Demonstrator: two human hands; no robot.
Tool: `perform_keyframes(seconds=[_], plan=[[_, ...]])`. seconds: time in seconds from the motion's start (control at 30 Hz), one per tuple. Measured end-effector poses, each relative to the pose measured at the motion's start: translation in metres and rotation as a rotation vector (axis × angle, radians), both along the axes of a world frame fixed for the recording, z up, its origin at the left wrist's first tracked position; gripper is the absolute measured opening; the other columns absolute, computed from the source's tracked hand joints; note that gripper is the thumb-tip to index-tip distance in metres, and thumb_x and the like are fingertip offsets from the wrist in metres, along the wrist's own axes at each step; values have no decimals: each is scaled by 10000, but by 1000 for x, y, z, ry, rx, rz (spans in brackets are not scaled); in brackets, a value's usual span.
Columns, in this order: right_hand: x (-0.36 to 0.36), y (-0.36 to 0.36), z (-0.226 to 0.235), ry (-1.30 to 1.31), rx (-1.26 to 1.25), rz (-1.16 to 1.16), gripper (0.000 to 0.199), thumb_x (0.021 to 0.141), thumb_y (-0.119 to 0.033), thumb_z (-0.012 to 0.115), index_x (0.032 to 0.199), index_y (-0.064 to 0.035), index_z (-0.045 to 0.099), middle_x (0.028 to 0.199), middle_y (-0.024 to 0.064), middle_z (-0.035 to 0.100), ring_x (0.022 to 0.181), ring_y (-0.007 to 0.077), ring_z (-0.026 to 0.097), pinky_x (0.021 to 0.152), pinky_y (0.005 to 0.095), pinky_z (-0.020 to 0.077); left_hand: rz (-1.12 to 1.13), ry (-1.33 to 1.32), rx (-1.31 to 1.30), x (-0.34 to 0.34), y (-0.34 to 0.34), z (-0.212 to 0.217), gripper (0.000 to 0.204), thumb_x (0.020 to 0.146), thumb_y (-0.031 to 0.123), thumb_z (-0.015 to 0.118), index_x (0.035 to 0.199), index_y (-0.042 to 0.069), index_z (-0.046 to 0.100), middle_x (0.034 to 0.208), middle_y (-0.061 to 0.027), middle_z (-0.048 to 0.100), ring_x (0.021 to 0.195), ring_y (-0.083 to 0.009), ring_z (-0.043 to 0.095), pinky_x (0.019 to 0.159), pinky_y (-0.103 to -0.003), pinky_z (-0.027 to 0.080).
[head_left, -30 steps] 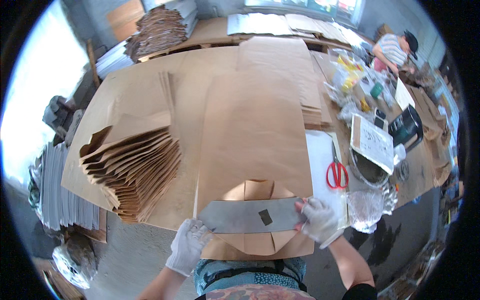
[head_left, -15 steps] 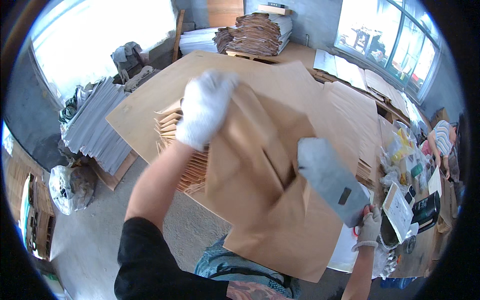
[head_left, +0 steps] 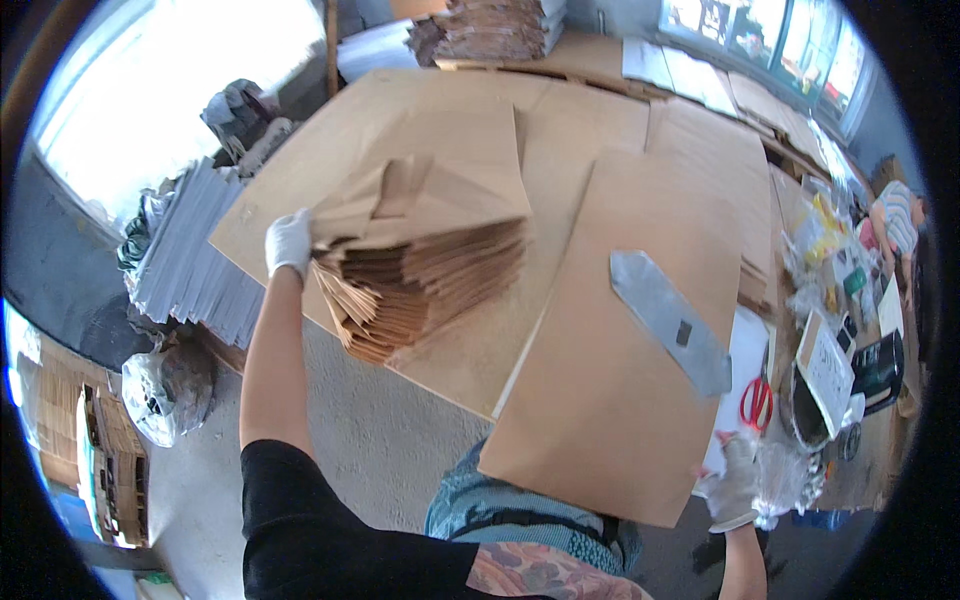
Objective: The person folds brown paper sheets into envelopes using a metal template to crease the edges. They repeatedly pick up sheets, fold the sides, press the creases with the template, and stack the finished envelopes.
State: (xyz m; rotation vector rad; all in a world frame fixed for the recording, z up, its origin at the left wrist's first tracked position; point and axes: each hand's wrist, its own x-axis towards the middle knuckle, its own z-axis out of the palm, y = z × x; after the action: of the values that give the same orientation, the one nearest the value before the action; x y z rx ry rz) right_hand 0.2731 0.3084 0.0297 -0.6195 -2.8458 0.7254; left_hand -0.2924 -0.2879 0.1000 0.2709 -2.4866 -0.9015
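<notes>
Head view: across a broad tan wooden tabletop [head_left: 295,185], a flat rectangular layer of brown kraft paper [head_left: 600,400], topped by a long grey metal plate with angled ends [head_left: 650,295]. Left of the kraft layer, a fanned pile of folded brown paper [head_left: 465,265], with the white-gloved left hand [head_left: 289,243] at its outer edge. Just right of the layer's near end, the white-gloved right hand [head_left: 733,478], near red-handled scissors [head_left: 757,403]. Well left of the layer, a slanting stack of pale grey sheets [head_left: 190,265] above grey concrete floor [head_left: 380,440]; beyond it, a bright paned window [head_left: 770,40]. Far right of it, a person in a striped top [head_left: 893,220], partly lost in the dark rim. Left fingers partly hidden, right fingers blurred; impossible to tell whether together, apart or clamped.
</notes>
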Motion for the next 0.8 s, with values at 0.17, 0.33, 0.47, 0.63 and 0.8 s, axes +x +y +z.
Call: perform_keyframes(seconds=[0.17,0.33,0.47,0.63,0.8], plan=[[32,-43,33,-235,456,456,572,663,-249,903,1181,-120,696,1280,99,671,1195,323,644,1027,477,514,-124,387,384,131,81,-9,299,1127,227,585,1341,51,698,926,4,675,721,-75,541,675,-253,492],[46,-11,25,-325,453,700,274,742,-238,805,991,-161,718,1119,8,697,1091,248,664,900,440,534,-1051,167,-568,263,154,-45,354,905,-32,700,1253,32,724,1038,-92,764,947,-282,739,808,-403,607],[25,9,30,-229,576,429,167,838,-221,778,948,-131,690,976,42,690,937,274,670,821,437,526,-1525,-194,-406,255,199,-82,363,828,22,727,1184,93,732,1015,-111,741,964,-350,730,842,-462,602],[-47,14,26,246,-68,-425,239,1058,-262,658,1019,-26,661,843,98,634,771,226,598,736,387,479,-1051,-503,-103,265,238,-74,118,938,140,764,1021,63,731,978,-131,737,928,-347,721,814,-414,583],[-73,22,-33,239,-179,-542,353,1120,-317,588,985,6,630,744,90,562,716,174,548,673,376,448,-801,-163,-391,255,274,-127,480,1050,386,678,678,88,626,674,-144,663,614,-370,642,583,-481,493]])
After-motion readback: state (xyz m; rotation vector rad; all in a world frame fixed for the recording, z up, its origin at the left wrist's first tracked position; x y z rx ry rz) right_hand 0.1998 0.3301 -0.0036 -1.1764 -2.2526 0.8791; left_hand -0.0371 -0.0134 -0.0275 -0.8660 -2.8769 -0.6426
